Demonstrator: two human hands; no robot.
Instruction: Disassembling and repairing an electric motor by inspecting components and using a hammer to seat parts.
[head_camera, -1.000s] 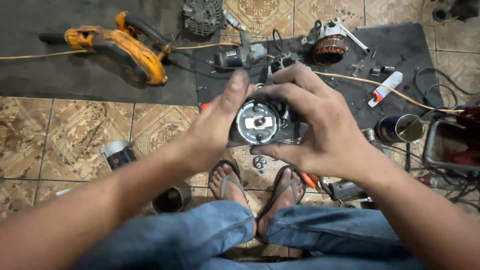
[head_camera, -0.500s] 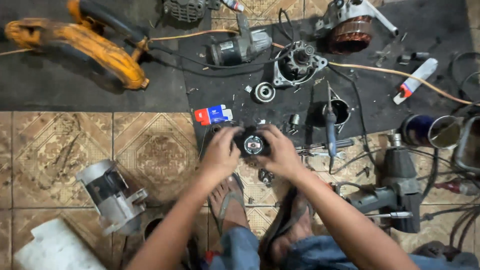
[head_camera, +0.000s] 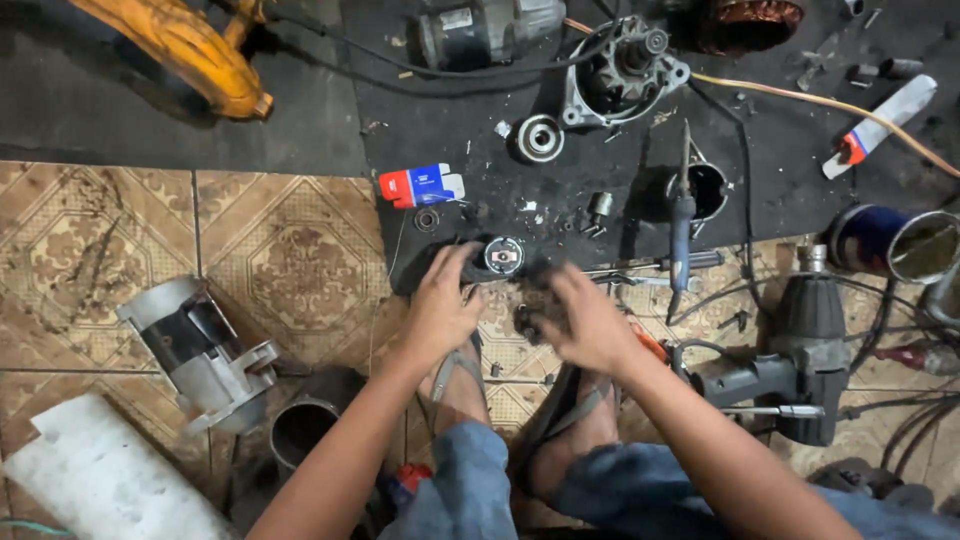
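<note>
One red-blue-white box (head_camera: 421, 185) above left hand (head_camera: 440, 305)

Light is dim and warm, falling from overhead and leaving only soft, short shadows. The black mat (head_camera: 480, 110) at twelve o'clock swallows detail. The right hand (head_camera: 585, 320) is smeared by motion blur, the left hand (head_camera: 440, 305) is sharper. Faint glare shows on the metal cylinder (head_camera: 195, 350) at eight o'clock. Edges bow slightly from a wide lens.

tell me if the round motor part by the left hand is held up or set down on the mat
Set down. The round motor part rests on the black mat, its end face turned up; the left hand touches its side, the right hand is off it.
</note>
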